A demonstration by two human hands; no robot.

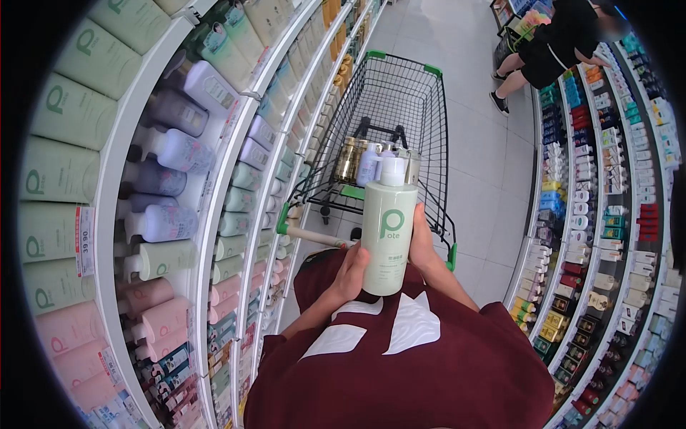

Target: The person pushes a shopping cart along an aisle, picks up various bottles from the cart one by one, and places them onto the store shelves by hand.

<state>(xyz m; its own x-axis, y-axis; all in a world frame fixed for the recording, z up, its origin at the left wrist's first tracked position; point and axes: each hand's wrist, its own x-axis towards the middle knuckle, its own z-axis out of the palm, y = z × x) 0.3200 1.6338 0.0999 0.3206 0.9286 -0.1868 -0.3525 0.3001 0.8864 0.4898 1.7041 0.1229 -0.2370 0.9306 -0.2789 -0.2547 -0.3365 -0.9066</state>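
Bottle (389, 243) in a two-handed grip, roughly upright at the centre of the frame, above a maroon shirt (468, 372). The left hand (349, 276) closes on its lower left side; the right hand (423, 242) closes on its right side, the fingers partly hidden behind it. Neither grip is released: both grasp the bottle, and support from opposite sides presumably steadies its broad, smooth body. The label faces the wearer, an attitude that would keep the green print legible. The body appears to be pale green plastic with a satin sheen, near-cylindrical, with rounded shoulders below a white pump (392, 171). Beyond, the cart (433, 70) is of dark wire mesh with green corner pieces; a glossy gold container (346, 163) and a lilac bottle (367, 165) stand together at its near end, probably for easy reach. At left, shelf (120, 121) stock turns its labels outward, presumably for display; a price tag (84, 242) marks one row. Upper right, another person (550, 53) stands beside densely packed shelving (527, 272).
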